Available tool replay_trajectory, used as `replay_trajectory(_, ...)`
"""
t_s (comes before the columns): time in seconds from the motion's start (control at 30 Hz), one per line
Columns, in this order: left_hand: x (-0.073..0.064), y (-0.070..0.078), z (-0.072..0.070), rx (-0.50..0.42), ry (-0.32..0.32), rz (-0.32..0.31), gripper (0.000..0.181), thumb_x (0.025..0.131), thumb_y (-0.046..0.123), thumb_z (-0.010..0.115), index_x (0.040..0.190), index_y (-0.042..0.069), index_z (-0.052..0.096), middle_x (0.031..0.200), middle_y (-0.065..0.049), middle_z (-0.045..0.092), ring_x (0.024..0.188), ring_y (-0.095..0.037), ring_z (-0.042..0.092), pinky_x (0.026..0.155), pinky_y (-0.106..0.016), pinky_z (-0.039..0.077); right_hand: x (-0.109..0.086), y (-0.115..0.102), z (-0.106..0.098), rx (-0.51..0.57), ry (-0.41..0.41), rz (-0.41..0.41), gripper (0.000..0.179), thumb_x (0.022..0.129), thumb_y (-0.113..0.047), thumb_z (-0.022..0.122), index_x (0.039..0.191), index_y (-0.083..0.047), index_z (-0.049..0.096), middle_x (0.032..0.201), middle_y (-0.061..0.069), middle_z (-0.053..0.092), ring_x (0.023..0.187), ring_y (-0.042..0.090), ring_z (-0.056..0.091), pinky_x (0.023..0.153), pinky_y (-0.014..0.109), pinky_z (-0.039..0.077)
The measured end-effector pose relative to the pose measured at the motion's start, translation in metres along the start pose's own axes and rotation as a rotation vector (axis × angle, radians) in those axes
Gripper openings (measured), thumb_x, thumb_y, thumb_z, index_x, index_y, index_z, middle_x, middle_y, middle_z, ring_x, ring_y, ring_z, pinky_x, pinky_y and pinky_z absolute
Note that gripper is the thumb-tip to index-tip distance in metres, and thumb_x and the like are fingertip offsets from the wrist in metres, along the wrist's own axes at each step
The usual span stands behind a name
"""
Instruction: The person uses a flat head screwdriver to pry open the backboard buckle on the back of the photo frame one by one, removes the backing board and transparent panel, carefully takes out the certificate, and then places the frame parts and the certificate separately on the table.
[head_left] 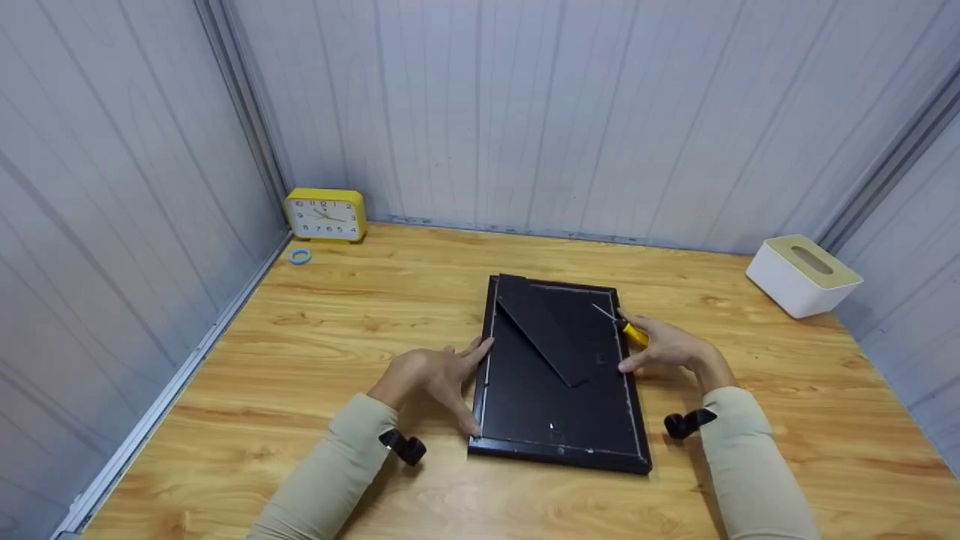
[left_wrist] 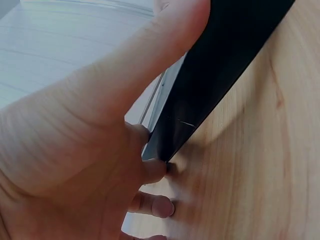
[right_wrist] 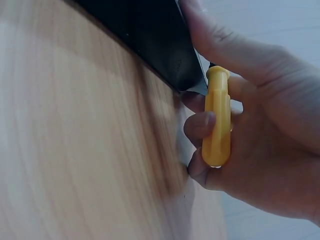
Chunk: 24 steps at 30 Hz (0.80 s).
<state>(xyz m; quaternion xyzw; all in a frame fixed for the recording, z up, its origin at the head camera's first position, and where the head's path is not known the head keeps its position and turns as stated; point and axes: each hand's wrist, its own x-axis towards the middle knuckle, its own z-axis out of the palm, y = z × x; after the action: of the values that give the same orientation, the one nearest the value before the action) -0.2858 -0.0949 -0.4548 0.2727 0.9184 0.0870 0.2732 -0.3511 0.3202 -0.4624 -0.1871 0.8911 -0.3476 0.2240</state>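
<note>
A black picture frame [head_left: 525,375] lies back side up on the wooden table, its stand leg [head_left: 544,322] slanting across the backing. At the frame's left edge, my left hand [head_left: 446,379] has its thumb and fingers spread; the thumb touches near the lower left corner and the index finger rests higher up. In the left wrist view, other fingertips are beside the frame, close to the table. My right hand [head_left: 667,346] holds a screwdriver by its yellow handle [right_wrist: 218,117] in curled fingers, while its thumb touches the frame's right edge. The screwdriver's shaft points over the backing.
A yellow alarm clock [head_left: 325,215] stands in the back left corner, with a blue ring [head_left: 300,256] in front of it. Toward the back right is a white tissue box [head_left: 795,285] with a wood-coloured lid. Pale panel walls [head_left: 525,112] border the table [head_left: 360,300].
</note>
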Motion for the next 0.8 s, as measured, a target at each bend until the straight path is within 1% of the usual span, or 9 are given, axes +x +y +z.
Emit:
replay_trajectory(0.1, 0.000, 0.000, -0.001, -0.008, 0.008, 0.003, 0.145, 0.061, 0.074, 0.081, 0.159, 0.030, -0.018, 0.168, 0.001, -0.006, 0.150, -0.039, 0.011, 0.114, -0.056, 0.027, -0.002, -0.002, 0.000, -0.017, 0.017, 0.001, 0.111, 0.083, -0.042, 0.082, 0.161, -0.008, 0.011, 0.163, 0.027, 0.005, 0.147, 0.048, 0.004, 0.114, 0.064, 0.018)
replay_trajectory(0.17, -0.001, 0.000, -0.001, -0.023, 0.007, 0.006, 0.146, 0.061, 0.074, 0.081, 0.159, 0.030, -0.017, 0.168, 0.001, -0.006, 0.150, -0.040, 0.011, 0.115, -0.057, 0.025, -0.005, -0.004, 0.001, -0.022, 0.036, -0.011, 0.095, 0.092, -0.040, 0.072, 0.160, -0.004, 0.016, 0.162, 0.027, 0.012, 0.147, 0.048, 0.009, 0.114, 0.063, 0.019)
replay_trajectory(0.23, -0.001, 0.000, -0.001, -0.034, 0.003, 0.007, 0.146, 0.060, 0.074, 0.081, 0.159, 0.031, -0.018, 0.168, 0.001, -0.006, 0.150, -0.040, 0.010, 0.115, -0.058, 0.025, -0.009, -0.007, 0.001, -0.041, 0.067, -0.046, 0.074, 0.102, -0.031, 0.059, 0.157, 0.002, 0.022, 0.158, 0.029, 0.024, 0.144, 0.048, 0.021, 0.112, 0.063, 0.025)
replay_trajectory(0.27, -0.001, 0.000, -0.002, -0.038, 0.001, 0.006, 0.146, 0.060, 0.074, 0.082, 0.159, 0.031, -0.018, 0.168, 0.001, -0.006, 0.150, -0.040, 0.009, 0.115, -0.058, 0.024, -0.011, -0.010, 0.002, -0.052, 0.092, -0.068, 0.064, 0.106, -0.025, 0.053, 0.155, 0.006, 0.026, 0.153, 0.030, 0.034, 0.141, 0.048, 0.030, 0.110, 0.062, 0.030)
replay_trajectory(0.37, -0.001, -0.001, -0.001, -0.054, 0.002, 0.007, 0.146, 0.060, 0.073, 0.082, 0.159, 0.031, -0.017, 0.168, 0.000, -0.006, 0.150, -0.041, 0.008, 0.115, -0.059, 0.023, -0.015, -0.020, 0.003, -0.065, 0.188, -0.118, 0.046, 0.107, -0.010, 0.045, 0.146, 0.013, 0.037, 0.132, 0.030, 0.057, 0.125, 0.046, 0.052, 0.101, 0.057, 0.043)
replay_trajectory(0.47, -0.001, -0.002, -0.001, -0.064, 0.003, 0.014, 0.147, 0.060, 0.072, 0.083, 0.159, 0.030, -0.017, 0.167, -0.003, -0.006, 0.149, -0.042, 0.007, 0.116, -0.059, 0.021, -0.018, -0.032, 0.007, -0.036, 0.281, -0.148, 0.033, 0.104, -0.009, 0.054, 0.131, 0.010, 0.050, 0.113, 0.022, 0.068, 0.106, 0.040, 0.064, 0.087, 0.046, 0.052)
replay_trajectory(0.57, -0.001, -0.002, -0.002, -0.075, 0.001, 0.023, 0.147, 0.060, 0.071, 0.083, 0.159, 0.029, -0.017, 0.167, -0.005, -0.006, 0.149, -0.043, 0.006, 0.116, -0.059, 0.018, -0.019, -0.041, 0.012, 0.025, 0.331, -0.203, 0.029, 0.097, -0.016, 0.068, 0.118, 0.004, 0.064, 0.107, 0.015, 0.071, 0.095, 0.031, 0.068, 0.079, 0.038, 0.055)
replay_trajectory(0.7, -0.002, -0.001, -0.001, -0.073, 0.001, 0.030, 0.147, 0.061, 0.070, 0.084, 0.159, 0.028, -0.017, 0.167, -0.006, -0.005, 0.149, -0.044, 0.006, 0.117, -0.059, 0.017, -0.016, -0.048, 0.021, 0.142, 0.350, -0.303, 0.028, 0.087, -0.018, 0.080, 0.111, -0.005, 0.077, 0.103, 0.011, 0.074, 0.080, 0.022, 0.068, 0.069, 0.031, 0.058)
replay_trajectory(0.8, -0.002, -0.001, -0.001, -0.075, 0.002, 0.032, 0.146, 0.062, 0.069, 0.084, 0.159, 0.027, -0.016, 0.167, -0.007, -0.005, 0.149, -0.045, 0.006, 0.117, -0.058, 0.017, -0.018, -0.062, 0.028, 0.200, 0.342, -0.339, 0.026, 0.084, -0.011, 0.082, 0.109, -0.004, 0.078, 0.100, 0.013, 0.074, 0.068, 0.022, 0.064, 0.059, 0.025, 0.054)
